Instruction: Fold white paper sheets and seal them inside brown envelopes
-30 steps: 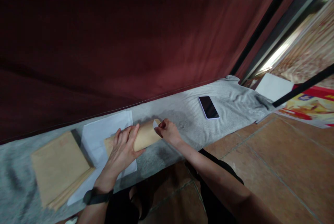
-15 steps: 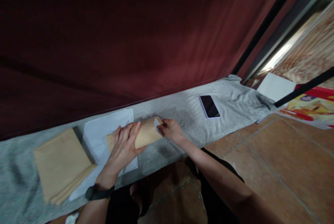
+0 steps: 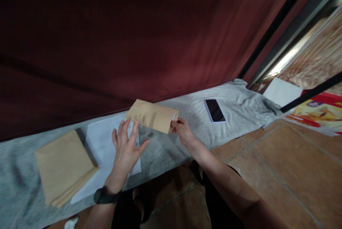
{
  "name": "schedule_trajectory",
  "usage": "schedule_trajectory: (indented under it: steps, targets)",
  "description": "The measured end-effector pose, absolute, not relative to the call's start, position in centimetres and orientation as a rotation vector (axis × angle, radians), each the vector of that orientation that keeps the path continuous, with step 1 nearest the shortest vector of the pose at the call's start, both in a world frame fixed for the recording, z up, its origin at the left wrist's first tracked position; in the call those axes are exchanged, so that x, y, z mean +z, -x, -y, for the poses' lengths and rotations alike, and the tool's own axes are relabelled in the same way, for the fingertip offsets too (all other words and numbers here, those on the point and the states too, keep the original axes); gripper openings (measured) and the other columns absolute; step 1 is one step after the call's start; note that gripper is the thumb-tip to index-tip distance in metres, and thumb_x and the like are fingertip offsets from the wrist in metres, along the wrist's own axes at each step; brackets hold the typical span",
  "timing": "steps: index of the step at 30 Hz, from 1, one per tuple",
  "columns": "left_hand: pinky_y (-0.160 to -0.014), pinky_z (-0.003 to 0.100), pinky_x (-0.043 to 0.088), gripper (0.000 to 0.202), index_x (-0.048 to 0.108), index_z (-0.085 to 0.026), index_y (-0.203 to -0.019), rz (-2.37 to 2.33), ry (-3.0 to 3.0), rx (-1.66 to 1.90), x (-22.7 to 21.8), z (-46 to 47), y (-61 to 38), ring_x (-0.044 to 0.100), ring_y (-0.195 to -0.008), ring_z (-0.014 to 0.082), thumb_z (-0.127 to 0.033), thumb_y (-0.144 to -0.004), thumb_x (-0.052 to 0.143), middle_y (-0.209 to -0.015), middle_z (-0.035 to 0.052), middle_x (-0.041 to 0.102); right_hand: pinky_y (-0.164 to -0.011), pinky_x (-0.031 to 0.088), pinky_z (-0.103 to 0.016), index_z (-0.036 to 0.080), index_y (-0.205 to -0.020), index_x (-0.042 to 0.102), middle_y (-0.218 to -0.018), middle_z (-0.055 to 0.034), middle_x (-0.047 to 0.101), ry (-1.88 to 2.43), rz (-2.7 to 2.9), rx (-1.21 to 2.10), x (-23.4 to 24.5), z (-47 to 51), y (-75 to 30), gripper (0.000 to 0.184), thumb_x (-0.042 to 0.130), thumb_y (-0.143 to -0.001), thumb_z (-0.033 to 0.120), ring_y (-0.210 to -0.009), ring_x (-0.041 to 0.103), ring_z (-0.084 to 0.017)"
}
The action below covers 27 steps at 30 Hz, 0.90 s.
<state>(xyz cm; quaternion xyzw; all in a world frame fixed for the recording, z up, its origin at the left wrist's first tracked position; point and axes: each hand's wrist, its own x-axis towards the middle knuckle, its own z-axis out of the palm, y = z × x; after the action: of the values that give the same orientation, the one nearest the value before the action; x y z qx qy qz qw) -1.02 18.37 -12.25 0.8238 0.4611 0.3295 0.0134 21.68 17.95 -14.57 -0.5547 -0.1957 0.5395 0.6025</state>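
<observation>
My right hand [image 3: 182,130] pinches the right end of a brown envelope [image 3: 152,115] and holds it lifted above the grey cloth [image 3: 192,115]; a white slip shows at the envelope's right end. My left hand [image 3: 125,147] hovers just below the envelope with its fingers spread and holds nothing. It hangs over a sheet of white paper [image 3: 103,140] that lies on the cloth. A dark watch sits on my left wrist.
A stack of brown envelopes [image 3: 62,165] lies at the left on the cloth. A dark phone [image 3: 214,110] rests face up at the right. A dark red curtain hangs behind. More white paper [image 3: 280,92] and a colourful poster [image 3: 317,113] lie far right on the tiled floor.
The envelope was curled on the cloth under both hands. My left hand has let go and opened, and my right hand has lifted the envelope up and straightened it out.
</observation>
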Motion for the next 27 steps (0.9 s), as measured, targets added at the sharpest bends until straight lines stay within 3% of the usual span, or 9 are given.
schedule_trajectory:
  steps: [3,6,12,17,27]
  targets:
    - [-0.115,0.054,0.033,0.069,0.046,-0.022,-0.145,-1.488,-1.992,1.148,-13.0,-17.6,-1.0,0.042,-0.138,0.0339,-0.048,-0.085,0.068,-0.147,0.0167,0.047,-0.055,0.047,-0.023,0.019,-0.077,0.06,-0.069,0.001,0.066,1.236,0.314,1.245,-14.3,-17.6,-21.6,0.016,0.068,-0.065,0.026,-0.061,0.06,-0.014]
    - [-0.1,0.045,0.051,0.055,0.056,-0.017,-0.132,-1.313,-1.249,1.031,-13.7,-16.8,-3.3,0.065,-0.112,0.0273,-0.045,-0.087,0.067,-0.119,0.0144,0.066,-0.056,0.047,-0.023,0.02,-0.075,0.059,-0.068,0.0006,0.066,1.231,0.302,1.216,-14.5,-17.4,-20.9,0.017,0.069,-0.065,0.029,-0.062,0.06,-0.013]
    - [-0.077,0.033,0.059,0.015,0.062,-0.016,-0.091,-1.029,-0.488,0.894,-13.8,-16.8,-6.0,0.073,-0.077,0.0195,-0.029,-0.089,0.068,-0.081,0.0073,0.071,-0.057,0.048,-0.025,0.021,-0.076,0.057,-0.069,0.0004,0.065,1.225,0.359,1.171,-15.6,-16.8,-18.9,0.025,0.069,-0.063,0.038,-0.062,0.058,-0.014]
    - [-0.071,0.028,0.058,0.003,0.062,-0.018,-0.089,-1.04,-0.358,0.979,-14.5,-17.3,-6.5,0.072,-0.074,0.014,-0.015,-0.09,0.064,-0.086,0.0033,0.073,-0.057,0.046,-0.024,0.021,-0.073,0.057,-0.069,0.0008,0.063,1.2,0.398,1.184,-16.0,-16.2,-18.6,0.02,0.067,-0.061,0.033,-0.061,0.057,-0.013]
    - [-0.069,0.027,0.057,0.013,0.065,-0.018,-0.097,-1.055,-0.372,0.975,-14.5,-17.8,-6.6,0.073,-0.074,0.0149,-0.011,-0.086,0.065,-0.087,0.0033,0.076,-0.058,0.047,-0.025,0.02,-0.077,0.061,-0.072,0.0003,0.066,1.263,0.517,1.188,-16.2,-15.9,-18.8,0.019,0.065,-0.064,0.034,-0.062,0.058,-0.013]
